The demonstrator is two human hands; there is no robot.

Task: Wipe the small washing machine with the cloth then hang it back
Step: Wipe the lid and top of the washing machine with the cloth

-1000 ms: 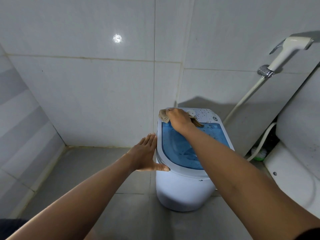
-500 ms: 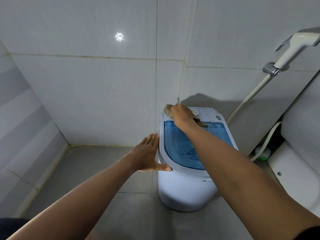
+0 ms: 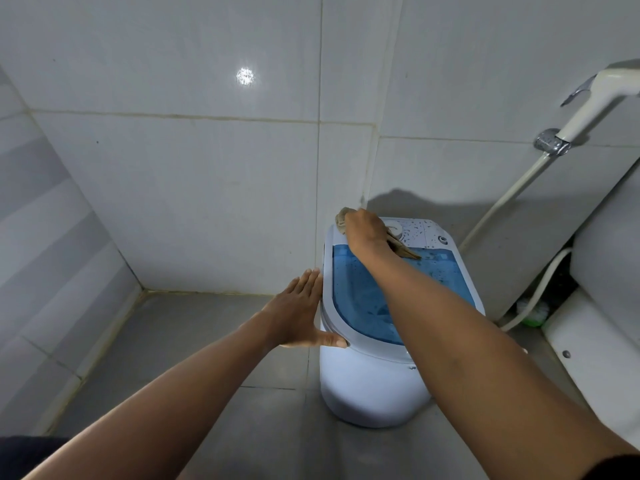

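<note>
From the head view, the small washing machine (image 3: 374, 386) is standing on the grey tiled floor (image 3: 194, 327) in the far corner, close to the white tiled wall (image 3: 207, 188). The right hand (image 3: 367, 233) is pressing a tan cloth (image 3: 343, 218) onto the far left of the machine's white top, fingers curled over it, just beyond the blue lid (image 3: 367, 299). The left hand (image 3: 298, 313) is lying flat, fingers straight, against the machine's left side, thumb touching the near rim. A spray hose (image 3: 585, 109) is hanging on the wall at far right.
</note>
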